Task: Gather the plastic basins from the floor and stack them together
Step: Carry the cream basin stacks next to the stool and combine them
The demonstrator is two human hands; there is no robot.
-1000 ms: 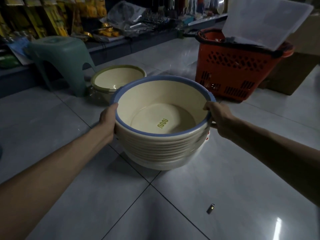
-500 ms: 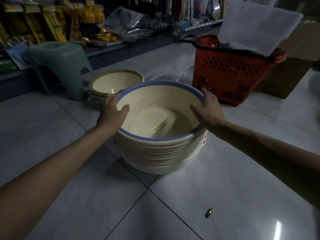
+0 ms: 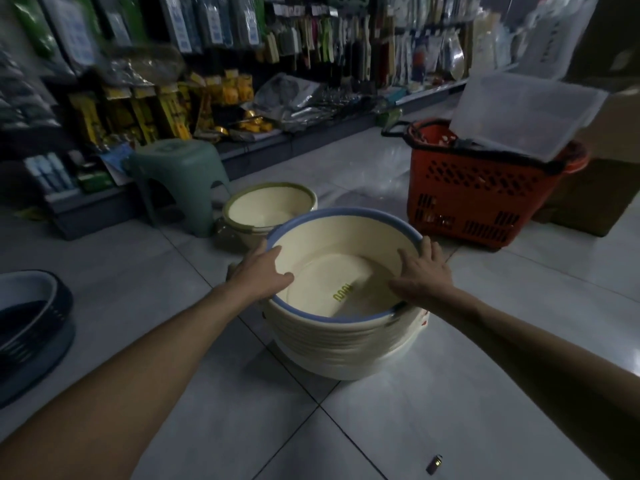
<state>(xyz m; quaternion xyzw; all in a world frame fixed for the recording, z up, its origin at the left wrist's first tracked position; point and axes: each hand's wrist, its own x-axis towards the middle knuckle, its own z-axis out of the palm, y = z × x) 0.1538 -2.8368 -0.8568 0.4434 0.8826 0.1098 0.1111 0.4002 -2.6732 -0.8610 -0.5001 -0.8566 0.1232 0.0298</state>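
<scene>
Moved from the sides, left hand [image 3: 263,271] and right hand [image 3: 420,271] press the top basin [image 3: 346,237], fingers [image 3: 427,249] straight, gripping nothing; uneven pressure could wedge it crooked in the stack [image 3: 332,344].

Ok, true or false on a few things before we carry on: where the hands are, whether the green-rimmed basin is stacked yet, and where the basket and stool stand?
1. Both the left hand and the right hand rest on the rim of the blue-rimmed basin. True.
2. The green-rimmed basin is nested in the stack. False: it stands separately behind it.
3. The red basket stands left of the stack. False: it is behind it to the right.
4. A green stool stands left of the green-rimmed basin. True.
</scene>
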